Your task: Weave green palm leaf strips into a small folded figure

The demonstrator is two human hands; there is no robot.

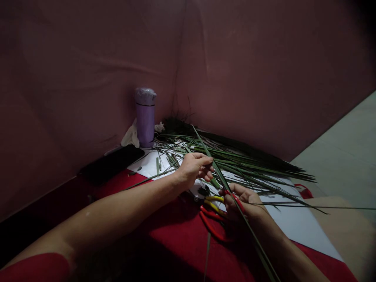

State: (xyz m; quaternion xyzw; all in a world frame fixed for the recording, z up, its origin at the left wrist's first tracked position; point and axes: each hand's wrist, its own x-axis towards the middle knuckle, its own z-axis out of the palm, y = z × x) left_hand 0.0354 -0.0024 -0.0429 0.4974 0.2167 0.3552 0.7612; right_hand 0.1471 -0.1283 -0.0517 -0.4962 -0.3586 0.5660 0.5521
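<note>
The left hand pinches a long green leaf between thumb and forefinger; its other fingers curl loosely below. The right hand is closed around a red handle, with the same leaf crossing beside its fingers. The leaf hides part of that grip, and whatever blades the handle has cannot be made out. The leaf slants from above the left hand down past the right wrist, where the bottom edge cuts it off. A thin strip reaches from the right hand out of view at the right.

Just below the hands lie yellow grips and a red loop, partly in shadow; whether they belong to one tool is unclear. Beyond, a pile of leaves covers much of a white sheet on red cloth, its far end lost in darkness. A purple bottle stands behind, near a black flat object too dark to identify.
</note>
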